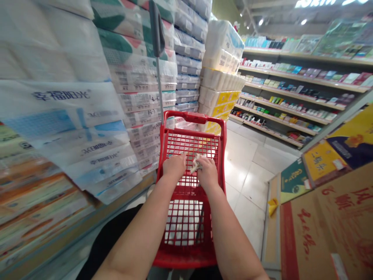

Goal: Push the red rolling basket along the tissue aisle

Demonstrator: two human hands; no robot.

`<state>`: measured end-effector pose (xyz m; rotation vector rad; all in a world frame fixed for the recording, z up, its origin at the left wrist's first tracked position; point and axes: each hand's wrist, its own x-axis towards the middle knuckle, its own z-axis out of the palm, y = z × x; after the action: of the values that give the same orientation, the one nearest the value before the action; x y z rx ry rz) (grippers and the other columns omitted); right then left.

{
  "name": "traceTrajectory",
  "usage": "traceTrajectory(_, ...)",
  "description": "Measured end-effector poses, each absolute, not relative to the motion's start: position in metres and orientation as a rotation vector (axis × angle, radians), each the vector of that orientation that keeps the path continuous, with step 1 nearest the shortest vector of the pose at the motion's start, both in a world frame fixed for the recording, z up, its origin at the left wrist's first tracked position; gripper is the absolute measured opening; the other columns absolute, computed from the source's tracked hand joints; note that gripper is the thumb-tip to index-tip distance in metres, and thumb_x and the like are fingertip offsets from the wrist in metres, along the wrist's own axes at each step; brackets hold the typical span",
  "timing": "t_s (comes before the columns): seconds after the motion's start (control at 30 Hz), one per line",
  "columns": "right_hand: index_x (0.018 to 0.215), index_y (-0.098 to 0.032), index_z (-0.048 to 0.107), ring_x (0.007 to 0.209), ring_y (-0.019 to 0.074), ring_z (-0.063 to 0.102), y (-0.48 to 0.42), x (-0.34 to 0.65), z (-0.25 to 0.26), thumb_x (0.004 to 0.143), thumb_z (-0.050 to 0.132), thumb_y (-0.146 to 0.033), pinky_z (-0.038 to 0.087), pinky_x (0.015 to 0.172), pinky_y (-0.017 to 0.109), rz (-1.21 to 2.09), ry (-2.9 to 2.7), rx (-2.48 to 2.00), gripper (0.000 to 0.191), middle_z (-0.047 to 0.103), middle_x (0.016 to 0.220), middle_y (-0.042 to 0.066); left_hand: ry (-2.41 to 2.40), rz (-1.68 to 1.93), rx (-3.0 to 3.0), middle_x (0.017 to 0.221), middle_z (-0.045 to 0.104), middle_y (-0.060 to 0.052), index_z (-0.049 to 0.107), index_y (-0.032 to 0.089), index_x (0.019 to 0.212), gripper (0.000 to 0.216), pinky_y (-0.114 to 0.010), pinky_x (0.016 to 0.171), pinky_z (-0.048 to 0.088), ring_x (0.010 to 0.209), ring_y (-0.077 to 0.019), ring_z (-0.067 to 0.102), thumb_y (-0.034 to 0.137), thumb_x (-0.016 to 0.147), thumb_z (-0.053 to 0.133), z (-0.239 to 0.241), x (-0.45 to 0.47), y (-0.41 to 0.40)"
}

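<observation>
well, entries run largest first, each placed by the red basket.

shelving: beyond the basket, to its right. small boxes in rows, probably faced outward for easy reading.

wrapped packs: left of the basket. laid flat in tall columns, presumably because light, squared bundles stack well.

cartons: right of the basket. brown, green and yellow, lined up apparently to leave a lane.

red basket: glossy plastic, lattice sides, rounded rim.

pole: at the basket's far left corner. thin metal, dark grey grip on top, likely tall to save stooping.

right hand: over the basket. fingers bent well in, pinching a crumpled piece, lightly i would judge, it being so slight.

left hand: over the basket, apart from its fellow. half curled, one finger stretched ahead; whether anything is gripped, i cannot tell from here.

crumpled piece: in the right hand, above the basket's lattice. off-white with darker flecks, creased and irregular, one end poking leftward; material uncertain.
</observation>
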<state>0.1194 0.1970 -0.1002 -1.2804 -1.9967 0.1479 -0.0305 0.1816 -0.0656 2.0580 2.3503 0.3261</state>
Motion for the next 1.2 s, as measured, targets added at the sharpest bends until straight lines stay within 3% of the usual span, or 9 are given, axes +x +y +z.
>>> traceTrajectory(0.23, 0.107, -0.023, 0.067, 0.106, 0.0214, 0.053, 0.188, 0.115, -0.091, 0.076, 0.053, -0.005, 0.042, 0.094, 0.035, 0.29, -2.105, -1.226, 0.039, 0.065, 0.115, 0.005, 2.294, 0.327, 2.072, 0.103, 0.07, -0.009, 0.052, 0.029, 0.13, 0.042, -0.034, 0.082, 0.049, 0.097, -0.022, 0.065, 0.036, 0.096, 0.029, -0.064, -0.023, 0.181)
traceTrajectory(0.37, 0.115, -0.027, 0.063, 0.128, 0.0233, 0.04, 0.165, 0.117, -0.081, 0.072, 0.061, -0.009, 0.033, 0.106, 0.04, 0.377, -2.433, -1.067, 0.047, 0.052, 0.137, 0.003, 2.406, 0.292, 2.005, 0.09, 0.071, -0.009, 0.05, 0.032, 0.133, 0.045, -0.036, 0.073, 0.051, 0.085, -0.0247, 0.068, 0.04, 0.097, 0.024, -0.064, -0.025, 0.182)
traceTrajectory(0.43, 0.131, -0.028, 0.053, 0.14, 0.0287, 0.022, 0.154, 0.115, -0.078, 0.067, 0.074, -0.023, 0.022, 0.112, 0.047, 0.36, -2.556, -1.107, 0.067, 0.033, 0.152, 0.005, 2.441, 0.298, 2.009, 0.087, 0.071, -0.009, 0.048, 0.034, 0.135, 0.045, -0.035, 0.072, 0.051, 0.083, -0.0253, 0.069, 0.041, 0.097, 0.024, -0.062, -0.027, 0.182)
traceTrajectory(0.5, 0.145, -0.028, 0.035, 0.144, 0.0359, 0.006, 0.145, 0.108, -0.078, 0.055, 0.084, -0.038, 0.013, 0.114, 0.054, 0.359, -2.67, -1.185, 0.103, 0.015, 0.158, 0.009, 2.456, 0.313, 2.024, 0.086, 0.071, -0.008, 0.049, 0.034, 0.134, 0.045, -0.035, 0.07, 0.051, 0.082, -0.0251, 0.069, 0.04, 0.097, 0.024, -0.061, -0.028, 0.182)
traceTrajectory(0.57, 0.15, -0.023, 0.024, 0.143, 0.0414, -0.005, 0.137, 0.098, -0.079, 0.046, 0.088, -0.041, 0.006, 0.113, 0.06, 0.331, -2.793, -1.256, 0.123, 0.005, 0.159, 0.013, 2.456, 0.323, 2.031, 0.085, 0.072, -0.008, 0.05, 0.035, 0.133, 0.044, -0.034, 0.07, 0.051, 0.08, -0.0244, 0.069, 0.04, 0.097, 0.024, -0.059, -0.029, 0.182)
traceTrajectory(0.73, 0.145, -0.013, 0.037, 0.144, 0.0411, -0.006, 0.13, 0.081, -0.08, 0.063, 0.073, -0.022, 0.002, 0.112, 0.062, 0.179, -2.917, -1.3, 0.09, 0.012, 0.158, 0.017, 2.435, 0.316, 2.007, 0.09, 0.072, -0.009, 0.05, 0.034, 0.133, 0.044, -0.035, 0.074, 0.05, 0.083, -0.0234, 0.068, 0.039, 0.097, 0.025, -0.06, -0.027, 0.178)
traceTrajectory(0.93, 0.137, -0.024, 0.05, 0.144, 0.0368, 0.005, 0.142, 0.101, -0.069, 0.054, 0.083, -0.03, 0.008, 0.114, 0.056, 0.446, -2.763, -1.039, 0.089, 0.025, 0.156, 0.009, 2.372, 0.364, 2.014, 0.1, 0.071, -0.007, 0.054, 0.035, 0.129, 0.043, -0.034, 0.077, 0.05, 0.09, -0.0223, 0.067, 0.04, 0.097, 0.026, -0.063, -0.026, 0.174)
traceTrajectory(1.07, 0.108, -0.029, 0.07, 0.131, 0.0244, 0.042, 0.161, 0.124, -0.063, 0.081, 0.065, -0.043, 0.03, 0.109, 0.041, 0.846, -2.361, -0.864, 0.032, 0.059, 0.131, 0.002, 2.374, 0.392, 1.995, 0.097, 0.072, -0.007, 0.06, 0.034, 0.122, 0.043, -0.034, 0.074, 0.05, 0.088, -0.0232, 0.068, 0.043, 0.096, 0.028, -0.062, -0.026, 0.172)
traceTrajectory(1.2, 0.106, -0.018, 0.07, 0.1, 0.0204, 0.062, 0.183, 0.143, -0.071, 0.094, 0.041, -0.04, 0.046, 0.092, 0.033, 0.711, -1.67, -1.274, 0.038, 0.07, 0.107, 0.007, 2.385, 0.409, 2.007, 0.098, 0.072, -0.007, 0.06, 0.034, 0.123, 0.044, -0.035, 0.075, 0.05, 0.089, -0.0238, 0.068, 0.045, 0.096, 0.027, -0.06, -0.024, 0.17)
